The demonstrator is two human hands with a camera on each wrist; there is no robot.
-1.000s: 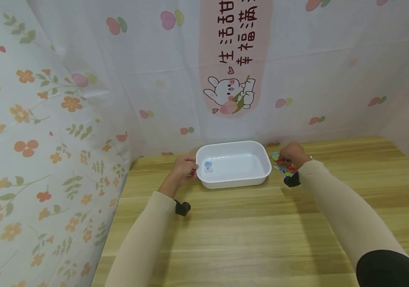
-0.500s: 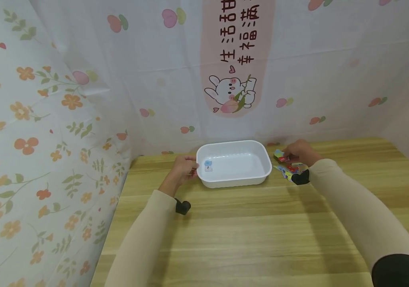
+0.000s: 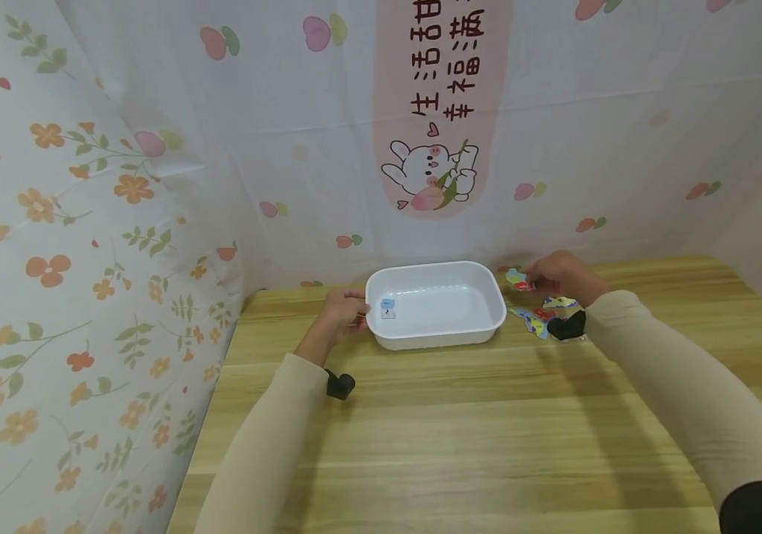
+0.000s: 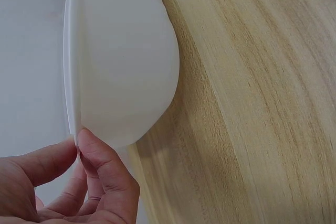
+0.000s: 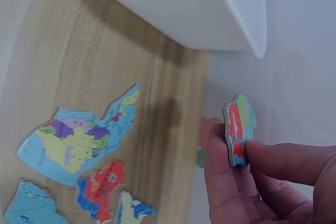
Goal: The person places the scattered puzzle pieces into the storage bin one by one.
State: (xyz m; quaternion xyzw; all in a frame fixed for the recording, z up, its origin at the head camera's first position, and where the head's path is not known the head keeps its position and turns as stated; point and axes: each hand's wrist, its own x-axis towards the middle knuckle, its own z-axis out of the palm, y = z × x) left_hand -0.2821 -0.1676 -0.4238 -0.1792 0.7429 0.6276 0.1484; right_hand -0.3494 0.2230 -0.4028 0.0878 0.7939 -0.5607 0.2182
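My left hand pinches the left rim of a white plastic tray between thumb and fingers, as the left wrist view shows close up. Just past the tray's right end, my right hand holds a map puzzle piece by its edges, raised above the table. Red, green and blue areas are printed on that piece. Below it lie several more map puzzle pieces, among them a large yellow and purple one and a red one. My wrist partly hides them in the head view.
Inside the tray, near its left end, is a small blue and white patch; whether it is a label or a loose item cannot be told. The wooden table meets a printed curtain right behind the tray. Another floral curtain hangs at left.
My right hand has lifted a puzzle piece off the group and moved slightly up and back, uncovering more of the pieces beneath. The left hand and the tray stay in place.
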